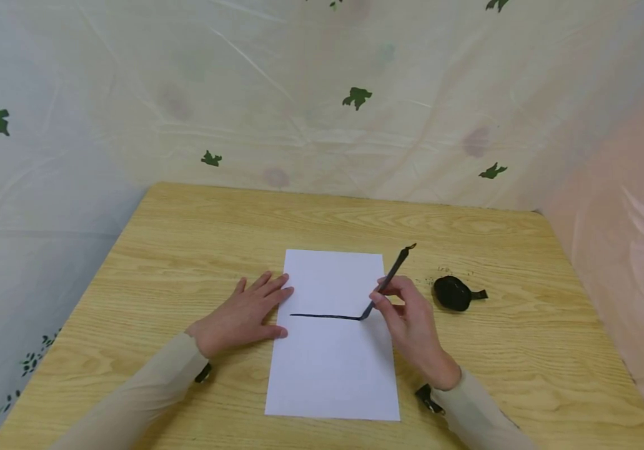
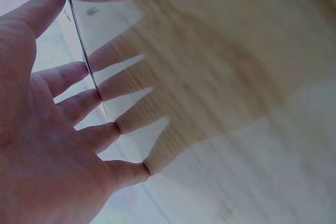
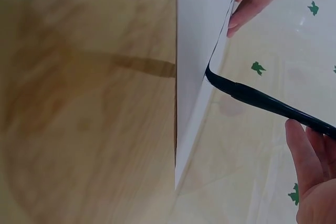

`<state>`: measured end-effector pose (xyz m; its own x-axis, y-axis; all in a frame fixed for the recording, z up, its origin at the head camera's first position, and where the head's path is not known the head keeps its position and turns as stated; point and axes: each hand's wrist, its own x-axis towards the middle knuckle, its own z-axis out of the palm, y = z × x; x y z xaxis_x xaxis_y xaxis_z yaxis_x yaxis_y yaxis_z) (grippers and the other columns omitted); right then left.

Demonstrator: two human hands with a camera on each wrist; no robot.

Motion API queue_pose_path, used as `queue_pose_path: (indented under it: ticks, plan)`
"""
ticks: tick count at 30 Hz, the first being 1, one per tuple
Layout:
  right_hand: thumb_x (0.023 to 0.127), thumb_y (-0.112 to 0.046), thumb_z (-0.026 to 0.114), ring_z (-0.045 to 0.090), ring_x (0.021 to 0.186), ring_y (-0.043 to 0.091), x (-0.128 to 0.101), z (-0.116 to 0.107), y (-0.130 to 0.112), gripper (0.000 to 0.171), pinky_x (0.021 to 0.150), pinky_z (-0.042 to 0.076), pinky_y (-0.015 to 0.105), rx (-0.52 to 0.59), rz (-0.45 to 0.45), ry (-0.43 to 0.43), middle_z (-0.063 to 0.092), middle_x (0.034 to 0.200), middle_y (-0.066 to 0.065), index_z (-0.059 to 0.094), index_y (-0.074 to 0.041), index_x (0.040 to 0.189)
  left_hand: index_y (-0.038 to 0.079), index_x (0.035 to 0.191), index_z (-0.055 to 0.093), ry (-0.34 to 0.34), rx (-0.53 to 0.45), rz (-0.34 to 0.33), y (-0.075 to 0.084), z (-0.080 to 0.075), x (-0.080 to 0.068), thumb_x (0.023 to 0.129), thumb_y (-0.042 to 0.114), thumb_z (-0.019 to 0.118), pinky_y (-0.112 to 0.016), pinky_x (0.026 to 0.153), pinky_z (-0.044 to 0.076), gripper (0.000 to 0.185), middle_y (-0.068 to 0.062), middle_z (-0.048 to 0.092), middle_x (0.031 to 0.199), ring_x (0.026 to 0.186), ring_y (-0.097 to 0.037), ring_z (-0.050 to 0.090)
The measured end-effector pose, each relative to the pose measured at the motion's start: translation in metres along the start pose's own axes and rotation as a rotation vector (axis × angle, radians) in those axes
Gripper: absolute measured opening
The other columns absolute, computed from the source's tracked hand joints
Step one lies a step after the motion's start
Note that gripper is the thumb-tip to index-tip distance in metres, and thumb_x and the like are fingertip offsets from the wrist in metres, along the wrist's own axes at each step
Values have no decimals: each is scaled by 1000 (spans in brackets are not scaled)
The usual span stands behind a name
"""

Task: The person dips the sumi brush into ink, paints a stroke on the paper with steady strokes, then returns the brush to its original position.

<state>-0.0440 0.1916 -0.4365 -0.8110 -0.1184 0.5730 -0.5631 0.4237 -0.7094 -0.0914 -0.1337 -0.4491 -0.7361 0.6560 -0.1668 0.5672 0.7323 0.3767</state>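
Note:
My right hand (image 1: pixel 414 322) pinches a dark brush (image 1: pixel 390 275) between thumb and fingers. Its black tip bends against a white sheet of paper (image 1: pixel 333 375), at the right end of a black horizontal line (image 1: pixel 324 315). In the right wrist view the brush (image 3: pixel 262 99) slants from the fingers down to the sheet (image 3: pixel 197 40). My left hand (image 1: pixel 243 315) lies flat with fingers spread, its fingertips and thumb tip on the paper's left edge. The left wrist view shows that palm and spread fingers of the left hand (image 2: pixel 68 114) against the tabletop.
Right of the paper sits a round black ink dish (image 1: pixel 452 293) with a short handle; dark specks dot the wood beside it. The wooden table (image 1: pixel 198 225) meets a pale curtain (image 1: pixel 299 125) with green bird shapes at the back and sides.

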Motion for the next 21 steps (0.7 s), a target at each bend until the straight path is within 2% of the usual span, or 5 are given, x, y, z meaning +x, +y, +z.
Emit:
queue_pose_path:
  ticks: [21]
  plan:
    - [86, 16, 74, 72, 90, 18, -4, -7, 1, 32, 68, 59, 21, -38, 24, 14, 69, 96, 9, 60, 5, 112, 11, 161, 38, 0, 1, 6, 1, -2, -1, 97, 50, 70, -76, 115, 15, 82, -9, 25, 170, 157, -39, 14]
